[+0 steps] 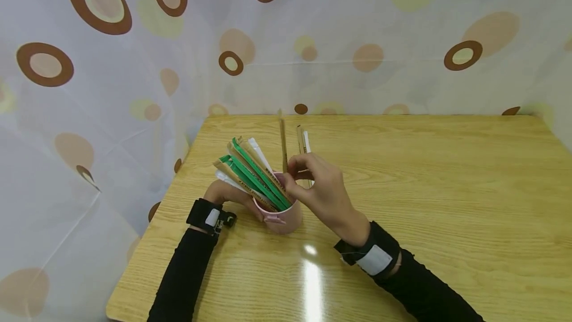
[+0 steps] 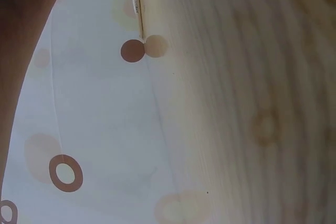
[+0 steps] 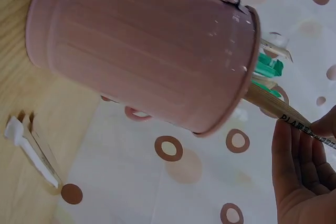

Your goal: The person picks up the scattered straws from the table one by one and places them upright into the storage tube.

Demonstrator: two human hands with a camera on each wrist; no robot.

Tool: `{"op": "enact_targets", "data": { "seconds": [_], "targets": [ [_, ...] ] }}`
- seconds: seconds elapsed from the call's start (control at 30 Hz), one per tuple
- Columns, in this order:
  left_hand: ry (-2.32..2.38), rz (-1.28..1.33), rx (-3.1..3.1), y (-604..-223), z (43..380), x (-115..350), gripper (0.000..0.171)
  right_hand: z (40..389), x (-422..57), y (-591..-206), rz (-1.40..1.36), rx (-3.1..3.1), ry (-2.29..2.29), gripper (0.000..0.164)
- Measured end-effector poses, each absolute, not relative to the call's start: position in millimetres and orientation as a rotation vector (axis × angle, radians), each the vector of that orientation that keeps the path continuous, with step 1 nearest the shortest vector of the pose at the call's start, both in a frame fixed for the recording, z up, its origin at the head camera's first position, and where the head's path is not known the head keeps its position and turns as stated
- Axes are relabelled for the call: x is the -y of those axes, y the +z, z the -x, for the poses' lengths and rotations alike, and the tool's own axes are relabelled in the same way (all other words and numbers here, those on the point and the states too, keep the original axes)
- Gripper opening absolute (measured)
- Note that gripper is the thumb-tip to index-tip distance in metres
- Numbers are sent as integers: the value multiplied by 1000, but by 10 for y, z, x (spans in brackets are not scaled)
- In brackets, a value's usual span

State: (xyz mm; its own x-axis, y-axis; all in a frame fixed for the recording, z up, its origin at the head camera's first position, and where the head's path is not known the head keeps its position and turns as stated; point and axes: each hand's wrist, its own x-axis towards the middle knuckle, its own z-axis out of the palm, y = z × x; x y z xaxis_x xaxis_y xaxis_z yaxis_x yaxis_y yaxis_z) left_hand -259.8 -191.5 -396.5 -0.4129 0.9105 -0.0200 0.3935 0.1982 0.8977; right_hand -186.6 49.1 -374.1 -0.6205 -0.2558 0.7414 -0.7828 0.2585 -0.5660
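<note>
A pink cup [image 1: 286, 221] stands on the table, holding a bundle of paper-wrapped straws in green, brown and white that lean left. My left hand [image 1: 227, 194] holds the cup from its left side, its thumb at the front; the other fingers are hidden. With thumb and fingertips, my right hand [image 1: 323, 188] pinches a brown wrapped straw [image 1: 283, 143] at the cup's right rim. Dark print shows on that pinched straw in the right wrist view, its lower end behind the cup's rim [image 3: 251, 72]. The left wrist view shows little of the left hand.
Behind the right hand, a brown wrapped straw [image 1: 300, 138] and a white wrapped straw [image 1: 306, 141] lie on the wooden table [image 1: 429, 193]. A pale curtain [image 1: 339, 29] with brown rings hangs along the table's back and left edges.
</note>
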Motion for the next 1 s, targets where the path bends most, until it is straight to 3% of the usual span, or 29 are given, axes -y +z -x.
{"op": "enact_targets", "data": {
  "seconds": [0.23,0.67,1.0],
  "targets": [
    [1169,-1179,-1959,-3957,2585,1932,63,1878,-409,-3853,-998,2142,1306,17],
    [1183,-1162,-2000,-3912,2599,1922,64,1900,-339,-3914,-1012,2316,1176,15],
    [1162,-1260,-1847,-3914,2630,1896,79,2016,-462,-3886,-914,2326,1204,17]
  ]
}}
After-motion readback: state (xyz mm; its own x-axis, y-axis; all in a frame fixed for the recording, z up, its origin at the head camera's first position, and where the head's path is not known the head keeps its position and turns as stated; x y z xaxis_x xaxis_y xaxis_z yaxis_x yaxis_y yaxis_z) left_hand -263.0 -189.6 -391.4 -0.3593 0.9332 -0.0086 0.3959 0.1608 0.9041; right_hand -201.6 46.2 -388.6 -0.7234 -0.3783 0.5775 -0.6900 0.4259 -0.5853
